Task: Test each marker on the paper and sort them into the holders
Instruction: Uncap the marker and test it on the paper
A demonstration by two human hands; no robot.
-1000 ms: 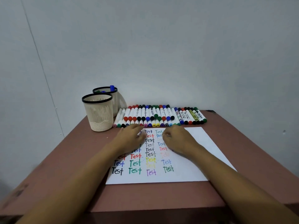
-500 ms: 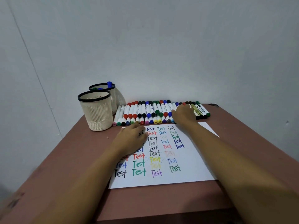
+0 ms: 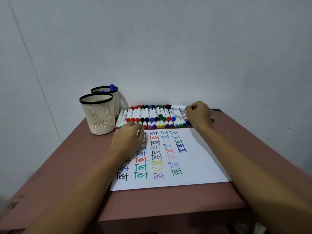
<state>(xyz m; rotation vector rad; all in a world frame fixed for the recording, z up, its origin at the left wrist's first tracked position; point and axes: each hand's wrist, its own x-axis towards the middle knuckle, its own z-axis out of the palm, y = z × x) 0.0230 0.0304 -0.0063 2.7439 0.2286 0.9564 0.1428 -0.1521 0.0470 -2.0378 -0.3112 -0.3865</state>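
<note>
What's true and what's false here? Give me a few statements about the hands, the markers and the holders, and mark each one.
1. The right hand holds a black-capped marker above the marker row. True.
2. The left hand grips a marker too. False: it rests on the paper near its top-left corner, with no marker visible in it.
3. A blue marker sticks out of the rear holder. True.
4. The paper is blank. False: the word "Test" is written on it many times in several colours.
5. The front holder stands to the right of the marker row. False: both holders stand to its left.
</note>
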